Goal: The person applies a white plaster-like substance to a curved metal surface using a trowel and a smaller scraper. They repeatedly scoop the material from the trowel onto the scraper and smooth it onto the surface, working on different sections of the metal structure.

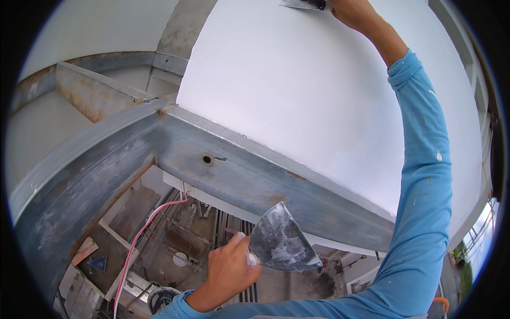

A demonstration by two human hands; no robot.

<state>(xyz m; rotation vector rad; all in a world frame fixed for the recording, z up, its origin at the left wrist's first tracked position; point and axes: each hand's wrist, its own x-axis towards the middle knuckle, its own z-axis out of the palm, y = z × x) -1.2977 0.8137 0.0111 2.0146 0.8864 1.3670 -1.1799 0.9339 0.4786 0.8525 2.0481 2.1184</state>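
My left hand [231, 269] is closed round the handle of a wide putty knife [284, 240]. Its fan-shaped metal blade is smeared with white and grey filler and points up in front of the steel beam [234, 159]. At the top edge of the view, my right hand [348, 8] grips a second putty knife [304, 3], whose blade lies close to the smooth white wall [297, 85]. Most of that tool's handle is hidden by the fingers. Whether its blade touches the wall, I cannot tell.
Rusty steel beams [95, 90] frame the wall's left and lower sides. A pink cable [139, 234] hangs down past the beam. Far below lies a cluttered floor with planks [114, 239], pipes and a bucket [162, 299]. Sky and greenery [481, 239] show at the right.
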